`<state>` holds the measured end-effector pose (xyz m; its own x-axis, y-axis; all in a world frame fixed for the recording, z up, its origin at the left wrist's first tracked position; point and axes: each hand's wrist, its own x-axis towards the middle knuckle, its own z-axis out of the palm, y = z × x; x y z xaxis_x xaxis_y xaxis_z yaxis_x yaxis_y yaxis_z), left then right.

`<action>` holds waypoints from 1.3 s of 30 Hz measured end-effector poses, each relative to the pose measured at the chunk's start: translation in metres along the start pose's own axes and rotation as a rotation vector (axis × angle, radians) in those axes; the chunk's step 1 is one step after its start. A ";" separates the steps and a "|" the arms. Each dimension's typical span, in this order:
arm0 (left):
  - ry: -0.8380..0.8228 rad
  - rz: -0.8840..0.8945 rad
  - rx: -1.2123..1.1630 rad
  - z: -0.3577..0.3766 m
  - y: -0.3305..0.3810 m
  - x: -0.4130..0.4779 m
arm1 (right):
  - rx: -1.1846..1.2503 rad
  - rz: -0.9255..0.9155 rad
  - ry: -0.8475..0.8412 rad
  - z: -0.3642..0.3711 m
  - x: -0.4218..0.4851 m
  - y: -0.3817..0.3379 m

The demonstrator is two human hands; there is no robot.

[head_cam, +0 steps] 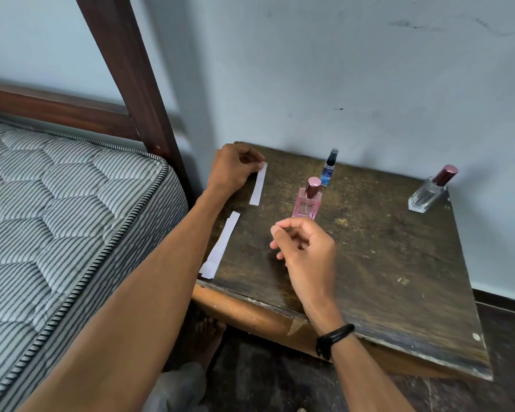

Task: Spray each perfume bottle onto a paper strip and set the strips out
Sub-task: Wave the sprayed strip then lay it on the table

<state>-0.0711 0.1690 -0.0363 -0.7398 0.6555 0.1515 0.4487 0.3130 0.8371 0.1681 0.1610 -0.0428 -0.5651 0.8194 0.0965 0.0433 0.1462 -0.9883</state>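
While our left hand pinches the far end of one paper strip at the far-left corner of the table, fingers closed on the paper, the strip lies flat on the wood, running toward us. Whether the pinch is setting it down or lifting it, we cannot tell.

Our right hand hovers just near of the pink bottle, fingers loosely curled, holding nothing, not touching the bottle.

Pink bottle stands mid-table, cap on. Small blue bottle just beyond it, by the wall. Clear bottle with dark red cap at the far right, well apart. A stack of spare strips lies along the near-left edge, its near end overhanging slightly.

Judgement: we're laying a strip out. To do it well, press the far end flat, keep it apart from the spare stack so used and fresh don't mix, and leave room alongside for more strips. Mattress close on the left; mind the elbow.
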 end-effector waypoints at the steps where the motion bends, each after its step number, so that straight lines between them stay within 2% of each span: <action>1: 0.005 0.005 0.007 0.001 -0.001 0.000 | 0.000 -0.006 0.001 0.001 0.001 0.000; 25: 0.071 0.007 0.091 0.004 -0.008 0.001 | -0.033 -0.020 0.005 0.002 0.000 0.002; 31: -0.037 0.041 0.118 -0.001 -0.007 -0.003 | 0.014 -0.018 0.035 0.000 0.001 0.003; 39: -0.086 0.049 0.133 -0.003 -0.005 -0.002 | 0.017 -0.018 0.033 0.001 0.002 0.004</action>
<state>-0.0738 0.1637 -0.0392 -0.6723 0.7270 0.1400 0.5499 0.3638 0.7518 0.1669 0.1626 -0.0468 -0.5382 0.8346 0.1175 0.0190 0.1514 -0.9883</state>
